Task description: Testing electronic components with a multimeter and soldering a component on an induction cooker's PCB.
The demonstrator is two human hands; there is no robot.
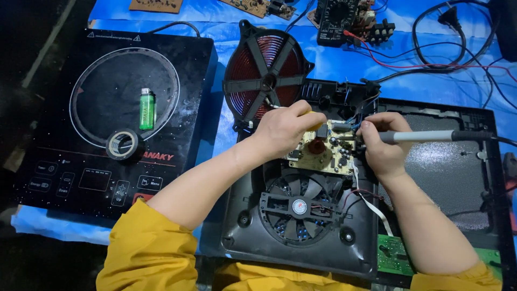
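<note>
Blue plastic sheeting covers the work surface. On it lies an opened black plastic induction cooker base, its round black cooling fan exposed, with a detached red copper coil disc propped at its far edge. To the left sits a whole black glass-topped cooker carrying a green lighter and a roll of black tape. In the open base lies a small beige circuit board. The left hand curls its fingers together, pinching something yellow above the board; what it is cannot be told. The right hand pinches a grey soldering iron like a pen, tip at the board's far right edge. Judged from this, good work needs the left hand steady and the tip touching one joint only, clear of the thin wires.
</note>
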